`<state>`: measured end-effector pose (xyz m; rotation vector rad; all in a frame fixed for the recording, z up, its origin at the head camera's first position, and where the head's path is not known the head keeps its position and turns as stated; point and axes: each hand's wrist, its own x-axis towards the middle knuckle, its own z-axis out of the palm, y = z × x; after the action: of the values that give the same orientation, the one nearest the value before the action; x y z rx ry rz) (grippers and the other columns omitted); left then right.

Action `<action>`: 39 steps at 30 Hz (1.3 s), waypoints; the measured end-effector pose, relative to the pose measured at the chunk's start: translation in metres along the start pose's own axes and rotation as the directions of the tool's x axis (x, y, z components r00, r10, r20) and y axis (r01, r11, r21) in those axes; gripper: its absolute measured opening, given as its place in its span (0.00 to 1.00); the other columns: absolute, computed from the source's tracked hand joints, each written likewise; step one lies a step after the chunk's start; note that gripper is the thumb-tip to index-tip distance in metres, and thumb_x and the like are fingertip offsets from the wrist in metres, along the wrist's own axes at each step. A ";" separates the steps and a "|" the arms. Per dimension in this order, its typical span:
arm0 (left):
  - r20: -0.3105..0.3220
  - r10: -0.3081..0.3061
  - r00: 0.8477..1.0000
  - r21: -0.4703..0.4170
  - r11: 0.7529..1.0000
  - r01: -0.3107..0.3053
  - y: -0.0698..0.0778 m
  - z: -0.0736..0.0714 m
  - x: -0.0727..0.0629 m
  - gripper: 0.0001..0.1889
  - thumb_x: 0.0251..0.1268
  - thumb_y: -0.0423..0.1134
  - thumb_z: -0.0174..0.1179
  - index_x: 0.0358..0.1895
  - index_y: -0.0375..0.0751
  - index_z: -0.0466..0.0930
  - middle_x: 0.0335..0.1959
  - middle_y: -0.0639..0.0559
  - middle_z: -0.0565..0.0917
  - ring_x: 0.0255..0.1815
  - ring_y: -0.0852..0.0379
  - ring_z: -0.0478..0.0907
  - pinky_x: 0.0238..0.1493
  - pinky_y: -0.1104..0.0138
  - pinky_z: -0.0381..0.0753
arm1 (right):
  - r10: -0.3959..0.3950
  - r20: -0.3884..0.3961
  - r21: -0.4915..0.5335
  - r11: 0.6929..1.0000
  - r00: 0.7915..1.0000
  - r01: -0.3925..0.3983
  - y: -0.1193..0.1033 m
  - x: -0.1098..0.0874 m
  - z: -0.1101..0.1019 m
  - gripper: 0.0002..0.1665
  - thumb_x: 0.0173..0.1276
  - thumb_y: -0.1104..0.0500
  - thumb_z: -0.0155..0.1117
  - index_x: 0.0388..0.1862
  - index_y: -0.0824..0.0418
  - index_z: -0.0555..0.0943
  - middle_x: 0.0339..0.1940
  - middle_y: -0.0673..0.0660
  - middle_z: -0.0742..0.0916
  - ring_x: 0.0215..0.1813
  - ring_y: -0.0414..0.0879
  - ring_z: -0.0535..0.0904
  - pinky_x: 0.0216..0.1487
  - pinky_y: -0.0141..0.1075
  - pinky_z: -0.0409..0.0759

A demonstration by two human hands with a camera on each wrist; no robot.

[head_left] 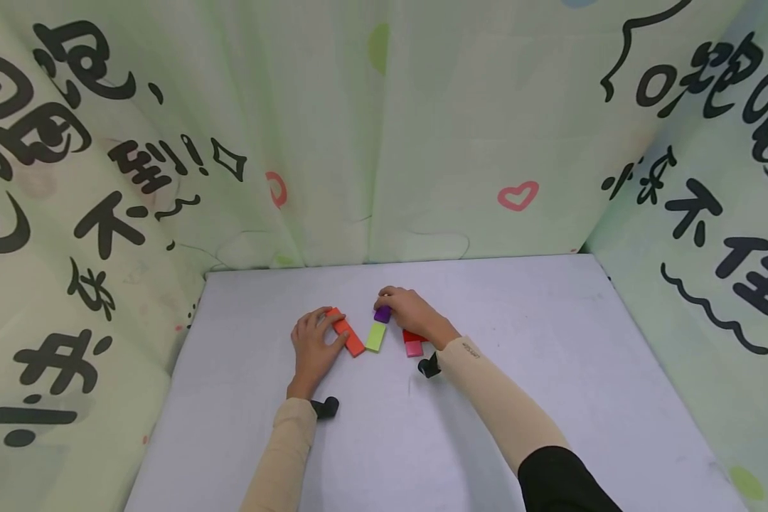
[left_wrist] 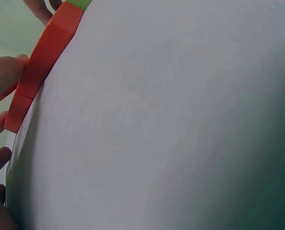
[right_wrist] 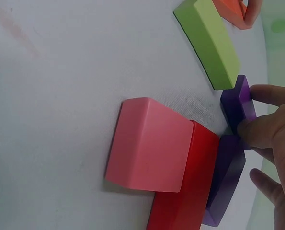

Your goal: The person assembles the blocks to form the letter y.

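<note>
My left hand (head_left: 312, 346) holds an orange block (head_left: 353, 344) by its sides, thumb and fingers around its far part. A seam crosses the orange length (left_wrist: 49, 48) in the left wrist view, so it looks like two pieces end to end. With thumb and fingertips, my right hand (head_left: 412, 311) pinches a small purple block (head_left: 382, 314) at the far end of a lime green block (head_left: 375, 337). The green block's near end lies close to the orange one, and together they form a V.
Just right of the green block, a pink block (right_wrist: 156, 146) lies against a red block (right_wrist: 185, 184). Another purple block (right_wrist: 226, 177) lies beyond the red one, partly behind it. The white tabletop (head_left: 384, 441) ends at a printed pale green curtain (head_left: 435, 142).
</note>
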<state>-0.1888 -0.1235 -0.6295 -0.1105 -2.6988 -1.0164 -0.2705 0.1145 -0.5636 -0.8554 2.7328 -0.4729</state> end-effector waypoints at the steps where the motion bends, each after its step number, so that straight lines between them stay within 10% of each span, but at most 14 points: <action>1: -0.001 0.001 1.000 0.001 1.000 -0.001 0.000 0.000 0.000 0.19 0.66 0.44 0.72 0.59 0.54 0.86 0.71 0.47 0.76 0.73 0.41 0.64 0.75 0.38 0.55 | -0.003 0.003 0.003 1.000 1.000 0.003 0.000 0.000 0.000 0.23 0.77 0.70 0.53 0.61 0.53 0.85 0.72 0.59 0.80 0.71 0.57 0.79 0.74 0.51 0.76; 27: 0.003 -0.018 1.000 -0.014 1.000 0.018 -0.002 -0.001 -0.001 0.18 0.67 0.45 0.71 0.59 0.55 0.86 0.71 0.48 0.75 0.74 0.41 0.64 0.76 0.38 0.54 | -0.082 -0.020 -0.019 0.996 0.996 0.082 -0.003 -0.006 0.005 0.22 0.76 0.71 0.54 0.60 0.54 0.86 0.70 0.60 0.81 0.69 0.57 0.81 0.72 0.49 0.78; 39: -0.002 0.004 1.000 -0.002 1.000 -0.004 -0.003 0.001 -0.001 0.18 0.66 0.46 0.71 0.59 0.54 0.86 0.70 0.48 0.76 0.72 0.40 0.65 0.75 0.37 0.55 | 0.020 -0.206 -0.017 1.000 0.978 -0.024 -0.016 -0.022 0.015 0.19 0.77 0.63 0.61 0.64 0.55 0.83 0.70 0.58 0.83 0.74 0.57 0.76 0.76 0.55 0.73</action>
<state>-0.1889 -0.1248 -0.6323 -0.1159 -2.6946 -1.0178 -0.2398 0.1114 -0.5686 -0.8222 2.9356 -0.5601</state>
